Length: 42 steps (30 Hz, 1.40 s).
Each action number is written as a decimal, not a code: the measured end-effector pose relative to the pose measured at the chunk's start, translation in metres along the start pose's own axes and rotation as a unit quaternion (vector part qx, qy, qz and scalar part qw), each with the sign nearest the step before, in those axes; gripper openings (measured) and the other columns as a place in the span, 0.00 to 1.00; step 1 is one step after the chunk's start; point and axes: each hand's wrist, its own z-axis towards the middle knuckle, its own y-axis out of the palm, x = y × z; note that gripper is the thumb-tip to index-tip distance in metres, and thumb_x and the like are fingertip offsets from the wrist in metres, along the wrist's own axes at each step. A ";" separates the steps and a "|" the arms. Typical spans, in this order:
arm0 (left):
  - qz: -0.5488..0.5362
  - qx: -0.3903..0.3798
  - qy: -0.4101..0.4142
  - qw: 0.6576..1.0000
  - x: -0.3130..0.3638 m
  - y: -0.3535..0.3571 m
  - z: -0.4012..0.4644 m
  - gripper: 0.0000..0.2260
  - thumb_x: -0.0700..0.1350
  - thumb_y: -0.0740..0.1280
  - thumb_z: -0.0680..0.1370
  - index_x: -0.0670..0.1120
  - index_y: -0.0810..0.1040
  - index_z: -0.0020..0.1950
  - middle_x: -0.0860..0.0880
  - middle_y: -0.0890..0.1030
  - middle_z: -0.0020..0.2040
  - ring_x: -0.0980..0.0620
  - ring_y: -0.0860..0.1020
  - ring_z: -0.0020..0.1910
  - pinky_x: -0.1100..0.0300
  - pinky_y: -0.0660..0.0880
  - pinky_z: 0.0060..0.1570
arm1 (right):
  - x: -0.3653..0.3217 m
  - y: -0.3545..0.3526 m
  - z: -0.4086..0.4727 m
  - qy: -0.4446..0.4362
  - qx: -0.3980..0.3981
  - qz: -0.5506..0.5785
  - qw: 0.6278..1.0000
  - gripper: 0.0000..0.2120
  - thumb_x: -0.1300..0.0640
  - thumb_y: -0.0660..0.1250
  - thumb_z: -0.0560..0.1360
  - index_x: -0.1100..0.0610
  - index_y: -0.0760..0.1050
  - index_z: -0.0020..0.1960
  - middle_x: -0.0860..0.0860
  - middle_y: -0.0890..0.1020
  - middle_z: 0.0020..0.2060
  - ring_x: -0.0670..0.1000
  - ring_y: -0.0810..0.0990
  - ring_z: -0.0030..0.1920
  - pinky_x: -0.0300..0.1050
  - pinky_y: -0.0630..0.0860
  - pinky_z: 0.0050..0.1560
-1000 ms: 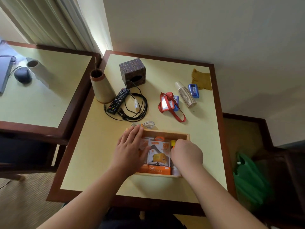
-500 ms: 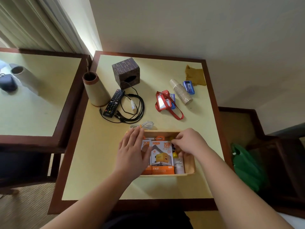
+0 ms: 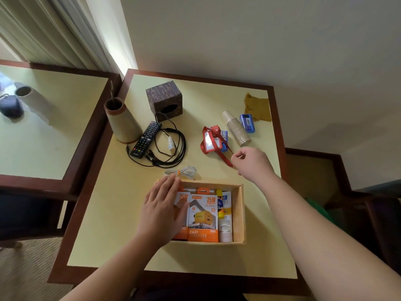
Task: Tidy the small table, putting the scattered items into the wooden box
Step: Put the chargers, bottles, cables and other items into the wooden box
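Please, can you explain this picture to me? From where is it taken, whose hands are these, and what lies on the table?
There is no machine: a person wears a camera on the head, looking down at their own hands. The left hand rests flat on orange charger cartons inside the shallow wooden box. The right hand reaches to the red lanyard with its card holder; whether it grips yet is unclear. On the yellow table also lie a black remote control, a coiled black cable and stacked paper cups.
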 end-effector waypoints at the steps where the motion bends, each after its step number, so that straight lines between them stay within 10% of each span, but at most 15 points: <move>1: 0.002 -0.003 -0.003 1.000 0.000 0.000 0.000 0.34 0.62 0.62 0.82 0.51 0.57 0.84 0.53 0.59 0.83 0.53 0.52 0.83 0.49 0.52 0.79 | -0.001 0.003 0.009 -0.009 -0.005 -0.020 1.000 0.05 0.52 0.67 0.80 0.48 0.81 0.47 0.47 0.83 0.42 0.50 0.83 0.43 0.50 0.84 0.45; 8: 0.009 -0.020 -0.021 1.000 0.003 -0.003 0.001 0.36 0.67 0.56 0.81 0.54 0.52 0.85 0.57 0.54 0.84 0.60 0.42 0.81 0.54 0.46 0.79 | -0.029 0.034 0.060 -0.066 -0.035 -0.097 0.992 0.06 0.50 0.68 0.80 0.50 0.83 0.51 0.48 0.83 0.47 0.51 0.81 0.47 0.50 0.83 0.48; 16: -0.004 -0.001 -0.023 1.000 0.001 0.001 0.001 0.35 0.66 0.60 0.80 0.52 0.58 0.84 0.55 0.58 0.83 0.53 0.53 0.83 0.52 0.54 0.80 | -0.111 0.103 0.084 -0.174 -0.094 -0.081 0.977 0.10 0.47 0.66 0.80 0.52 0.81 0.47 0.51 0.84 0.44 0.55 0.81 0.46 0.47 0.76 0.42; 35: 0.018 -0.014 -0.018 1.000 0.007 -0.007 0.001 0.37 0.68 0.58 0.80 0.51 0.58 0.84 0.54 0.58 0.83 0.55 0.50 0.83 0.53 0.50 0.80 | -0.116 0.147 0.095 -0.163 -0.036 -0.250 0.954 0.09 0.57 0.65 0.81 0.55 0.75 0.61 0.54 0.81 0.50 0.56 0.78 0.44 0.47 0.75 0.39; 42: 0.007 -0.002 -0.012 1.000 0.006 -0.006 0.001 0.37 0.68 0.59 0.79 0.50 0.60 0.83 0.53 0.60 0.83 0.56 0.48 0.82 0.52 0.51 0.80 | -0.139 0.168 0.088 -0.243 -0.121 -0.223 0.936 0.20 0.44 0.68 0.78 0.53 0.75 0.65 0.54 0.78 0.59 0.58 0.80 0.56 0.52 0.79 0.49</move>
